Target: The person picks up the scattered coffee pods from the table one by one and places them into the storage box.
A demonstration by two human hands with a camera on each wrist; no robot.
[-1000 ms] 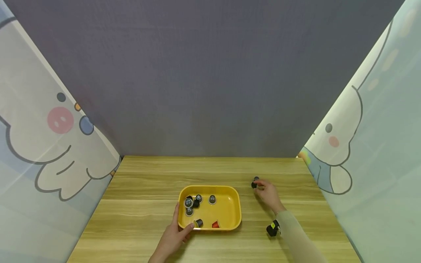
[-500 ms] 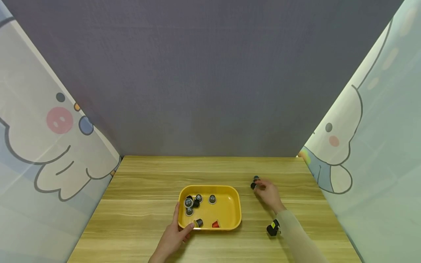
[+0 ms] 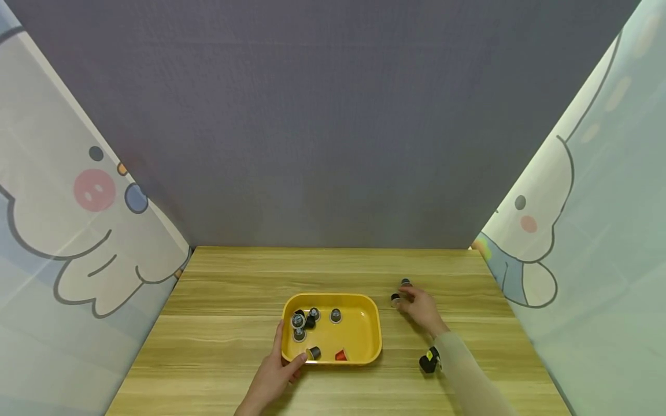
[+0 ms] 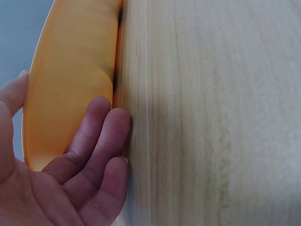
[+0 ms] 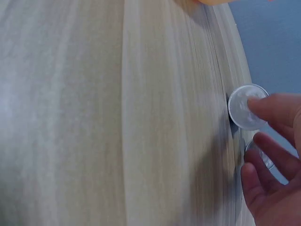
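Note:
My left hand (image 3: 271, 372) grips the near left corner of a yellow tray (image 3: 378, 332), its thumb over the rim and fingers against the outer wall. In the right wrist view, my right hand (image 5: 277, 174) pinches a dark coffee capsule (image 5: 241, 110), the thumb lying on its silvery foil lid. That capsule (image 3: 395, 299) appears at the fingertips in the head view, right of the tray. Just behind my right hand (image 3: 424, 310) stands a second dark capsule (image 3: 406, 282); its lid (image 5: 268, 160) shows partly behind the fingers in the wrist view.
Several dark capsules (image 3: 299, 334) cluster in the tray's left part. One grey capsule (image 3: 335, 315) stands near its middle, and a red one (image 3: 340, 355) lies by the near wall. A grey curtain (image 3: 333, 173) rises behind the wooden table (image 3: 229, 277).
My right hand has shifted slightly left and toward me, and the dark capsule at its fingertips has moved with it, away from the other capsule. The left hand and tray stay put.

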